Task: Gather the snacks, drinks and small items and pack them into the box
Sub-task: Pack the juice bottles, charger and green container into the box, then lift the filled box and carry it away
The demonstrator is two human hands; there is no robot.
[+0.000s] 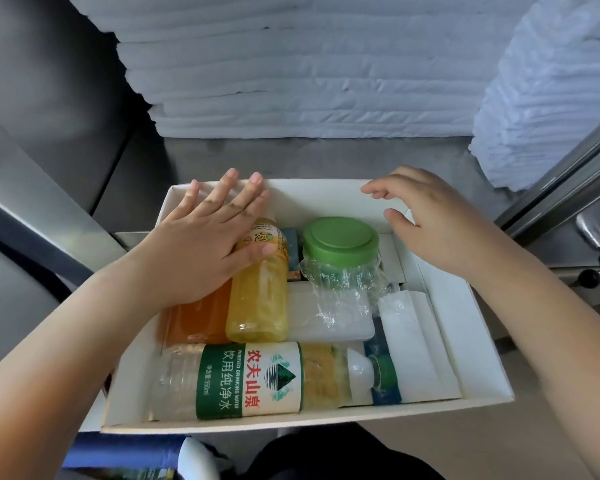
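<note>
1. Because the yellow juice bottle (258, 296) lies on its side, leaning against the orange bottle (196, 320) under the left hand (205, 237), a push from that palm could roll it toward the green-lidded tub (340, 240) and shove the tub's loose plastic wrap aside.
2. If the box (309, 419) is closed as it stands, I judge the tub and the bottles may sit too high, so a lid could bulge or press down on the clear tray (329, 320).
3. Left hand: open, with fingers straight and spread. It lies over the tops of both juice bottles, with the thumb on the yellow one and the fingertips at the far wall.
4. Right hand (440, 220): fingers loosely curled, holding nothing. It hovers over the far right corner of the box.
5. The tub sits between the two hands, and the clear tray is just nearer than the tub.
6. The water bottle (246, 381) lies crosswise along the near wall, closer to the person than either hand, with its cap toward the right-hand side.
7. A white packet (416, 337) lies nearer the person than the right hand, along the box's right side.
</note>
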